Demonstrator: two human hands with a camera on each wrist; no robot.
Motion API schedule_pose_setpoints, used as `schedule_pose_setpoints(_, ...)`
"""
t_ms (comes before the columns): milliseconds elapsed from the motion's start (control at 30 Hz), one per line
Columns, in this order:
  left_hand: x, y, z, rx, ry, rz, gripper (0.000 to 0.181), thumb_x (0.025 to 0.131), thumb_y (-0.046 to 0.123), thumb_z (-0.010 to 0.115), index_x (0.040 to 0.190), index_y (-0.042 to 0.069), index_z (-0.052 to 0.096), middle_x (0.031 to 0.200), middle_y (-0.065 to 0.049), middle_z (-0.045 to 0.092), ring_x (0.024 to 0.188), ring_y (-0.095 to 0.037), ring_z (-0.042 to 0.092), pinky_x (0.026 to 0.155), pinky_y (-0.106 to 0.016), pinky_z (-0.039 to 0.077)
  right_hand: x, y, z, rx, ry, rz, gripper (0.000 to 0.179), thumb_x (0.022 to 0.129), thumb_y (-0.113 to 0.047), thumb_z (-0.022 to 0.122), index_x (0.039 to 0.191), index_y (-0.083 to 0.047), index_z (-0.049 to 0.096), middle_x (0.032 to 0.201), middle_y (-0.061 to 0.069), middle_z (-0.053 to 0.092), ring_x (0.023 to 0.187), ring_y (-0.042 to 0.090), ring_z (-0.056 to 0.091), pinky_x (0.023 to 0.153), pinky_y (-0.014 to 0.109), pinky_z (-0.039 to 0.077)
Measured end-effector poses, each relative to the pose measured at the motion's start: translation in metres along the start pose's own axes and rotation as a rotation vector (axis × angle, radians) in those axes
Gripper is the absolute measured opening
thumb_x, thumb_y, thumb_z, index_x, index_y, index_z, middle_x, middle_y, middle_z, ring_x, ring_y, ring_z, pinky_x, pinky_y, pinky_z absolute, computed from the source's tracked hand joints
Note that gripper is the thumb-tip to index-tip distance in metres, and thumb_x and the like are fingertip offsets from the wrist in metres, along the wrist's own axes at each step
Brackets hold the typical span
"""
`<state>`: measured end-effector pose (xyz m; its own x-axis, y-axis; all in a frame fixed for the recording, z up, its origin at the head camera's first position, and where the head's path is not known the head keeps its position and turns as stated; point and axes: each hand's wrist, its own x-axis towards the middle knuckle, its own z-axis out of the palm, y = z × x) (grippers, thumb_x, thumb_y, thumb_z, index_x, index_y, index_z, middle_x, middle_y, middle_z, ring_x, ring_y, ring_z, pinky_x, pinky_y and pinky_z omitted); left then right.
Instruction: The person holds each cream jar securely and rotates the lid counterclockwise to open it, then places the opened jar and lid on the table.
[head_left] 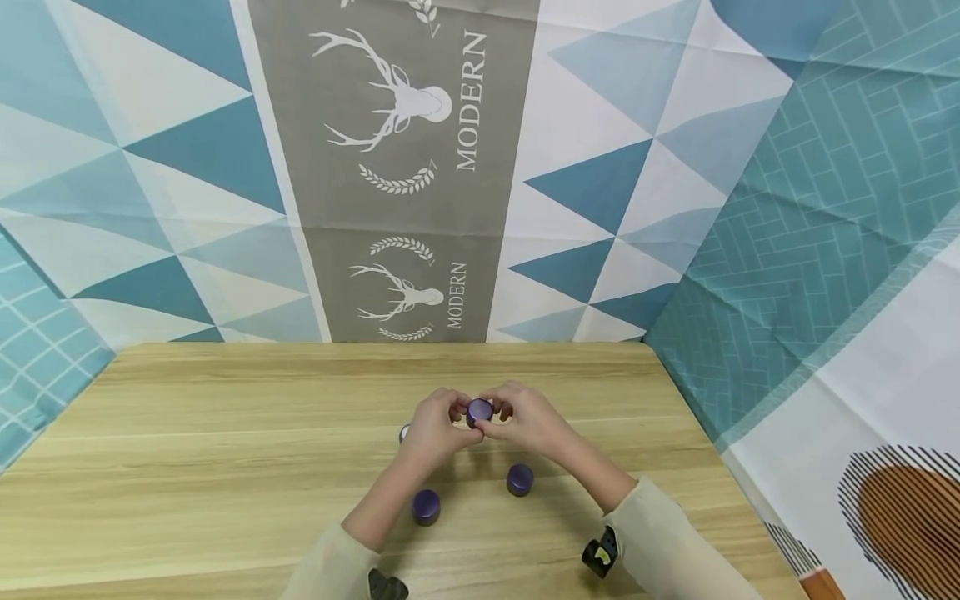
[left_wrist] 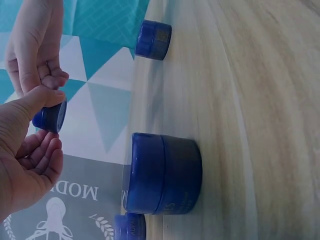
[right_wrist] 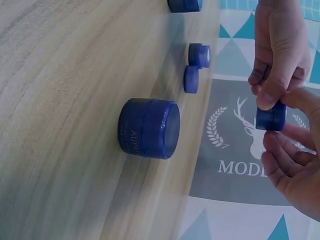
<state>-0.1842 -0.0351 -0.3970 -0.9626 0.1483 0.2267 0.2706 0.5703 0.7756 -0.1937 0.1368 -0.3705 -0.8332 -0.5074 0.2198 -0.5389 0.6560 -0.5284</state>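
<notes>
A small dark purple cream jar (head_left: 479,412), blue in the wrist views, is held above the wooden table between both hands. My left hand (head_left: 435,431) pinches it from the left with thumb and fingers. From the other side, my right hand (head_left: 528,422) grips it the same way. The right wrist view shows the thumb and fingertips on the jar's side (right_wrist: 269,118). Below the hands, one closed jar (head_left: 520,479) stands near the right forearm and another jar (head_left: 426,507) beside the left forearm.
Partly hidden behind the left hand is a white-topped jar (head_left: 404,432); the right wrist view shows this open jar (right_wrist: 199,55) with a lid-like blue piece (right_wrist: 191,79) beside it. Patterned cloth (head_left: 405,208) hangs behind the wooden table (head_left: 225,467).
</notes>
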Motion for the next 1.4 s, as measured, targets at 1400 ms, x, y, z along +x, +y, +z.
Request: schedule_pose_setpoints(1400,-0.021,0.012,-0.019,0.0,0.113,-0.08,0.031,0.07,0.02,0.078,0.092,0.004,0.065,0.087,-0.005,0.06,0.078,-0.02,0.055,0.067,-0.025,0.045,0.006,-0.017,-0.006,0.066,-0.009,-0.036,0.037,0.084,-0.026,0.068,0.116,-0.007,0.064,0.1,0.006,0.066,0.065,0.005,0.051,0.054,0.018,0.044)
